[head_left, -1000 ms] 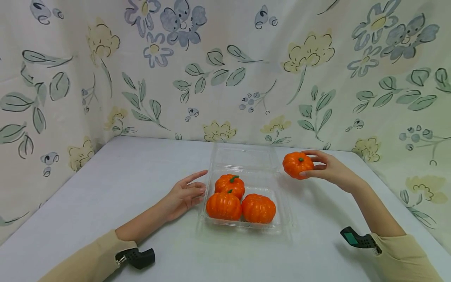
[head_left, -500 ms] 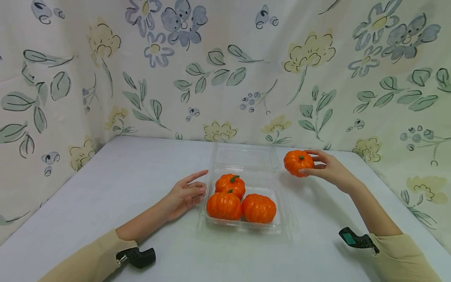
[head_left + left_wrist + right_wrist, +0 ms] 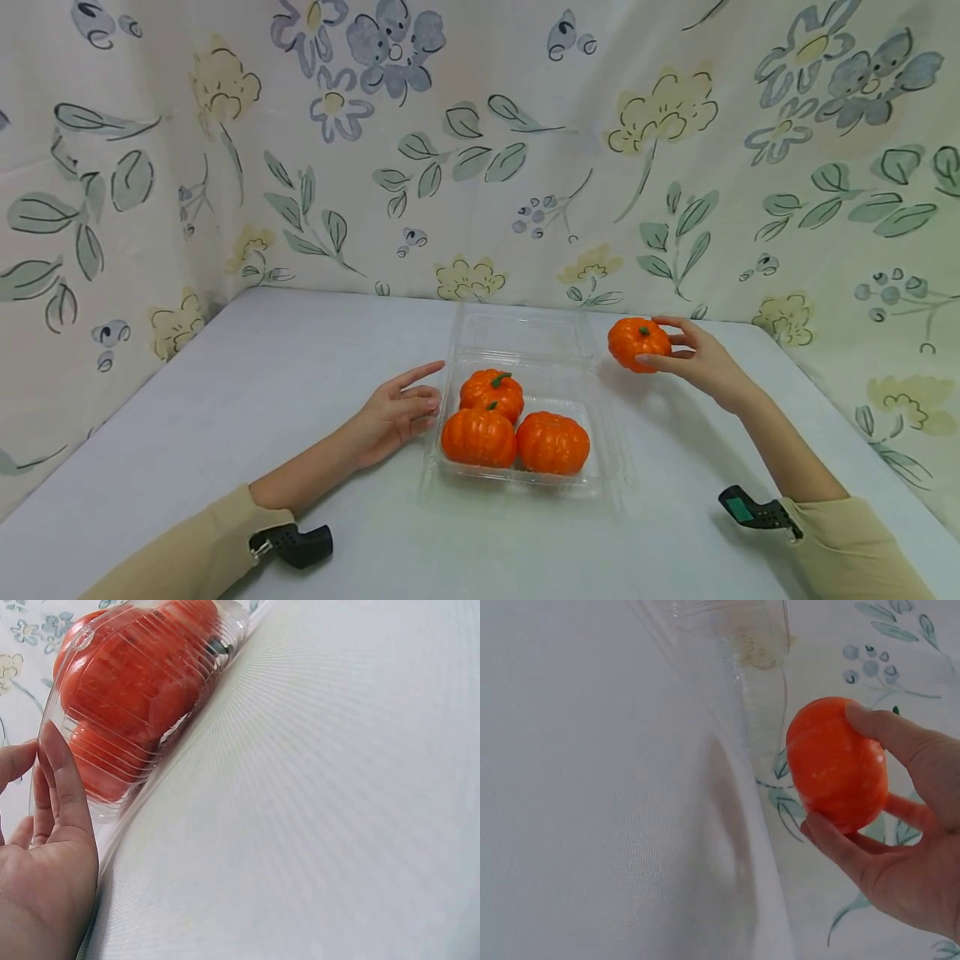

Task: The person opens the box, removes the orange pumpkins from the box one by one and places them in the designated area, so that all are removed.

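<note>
My right hand [image 3: 705, 367] holds a small orange pumpkin [image 3: 637, 343] with a green stem above the table, right of the box. Thumb and fingers pinch its sides in the right wrist view, where the pumpkin [image 3: 836, 765] shows its ribbed skin. A clear plastic clamshell box [image 3: 525, 485] stands with its lid [image 3: 517, 332] folded back. Inside sit three more orange pumpkins: one at the back left [image 3: 491, 395], one at the front left [image 3: 478, 438], one at the front right [image 3: 553, 443]. My left hand [image 3: 393, 417] rests beside the box's left wall, index finger extended, fingertips at the rim [image 3: 51, 712].
A white cloth covers the table [image 3: 300, 350]. Behind it and along both sides hangs a floral curtain [image 3: 480, 150]. Black wrist devices sit at the left cuff [image 3: 300, 546] and the right cuff [image 3: 757, 510].
My right hand has shifted slightly back and to the right with the pumpkin. The left hand, the box and the pumpkins in it have stayed put.
</note>
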### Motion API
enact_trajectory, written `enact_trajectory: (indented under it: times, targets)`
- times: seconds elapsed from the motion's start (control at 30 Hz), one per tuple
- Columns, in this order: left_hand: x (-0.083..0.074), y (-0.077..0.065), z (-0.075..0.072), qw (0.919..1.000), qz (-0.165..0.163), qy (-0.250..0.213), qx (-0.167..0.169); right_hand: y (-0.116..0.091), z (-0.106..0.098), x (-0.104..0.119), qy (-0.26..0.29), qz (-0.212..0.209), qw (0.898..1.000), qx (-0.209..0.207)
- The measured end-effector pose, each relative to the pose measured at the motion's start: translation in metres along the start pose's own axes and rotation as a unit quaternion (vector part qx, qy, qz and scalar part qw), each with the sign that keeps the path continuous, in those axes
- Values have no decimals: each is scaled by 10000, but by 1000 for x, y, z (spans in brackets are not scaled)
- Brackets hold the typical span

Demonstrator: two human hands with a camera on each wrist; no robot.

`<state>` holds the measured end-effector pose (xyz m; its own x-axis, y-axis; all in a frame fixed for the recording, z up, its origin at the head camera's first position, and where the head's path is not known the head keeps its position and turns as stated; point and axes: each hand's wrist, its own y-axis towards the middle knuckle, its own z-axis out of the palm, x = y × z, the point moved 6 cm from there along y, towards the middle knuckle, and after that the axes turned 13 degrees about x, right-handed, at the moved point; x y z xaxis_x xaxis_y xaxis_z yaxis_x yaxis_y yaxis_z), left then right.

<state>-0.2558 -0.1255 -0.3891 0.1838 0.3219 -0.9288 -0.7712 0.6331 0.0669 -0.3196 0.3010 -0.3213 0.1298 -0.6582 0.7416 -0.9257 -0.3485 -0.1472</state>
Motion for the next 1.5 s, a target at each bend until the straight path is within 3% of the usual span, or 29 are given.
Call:
enact_trajectory:
  times: [0.83,1.5]
  targets:
    - [0,1,-1,10000,-45,-56,-2,6,-7,-18,-151,93,9978,-636]
    - [2,2,-4,10000,-28,-32,-6,14,6,-32,-228,320,9981,-471]
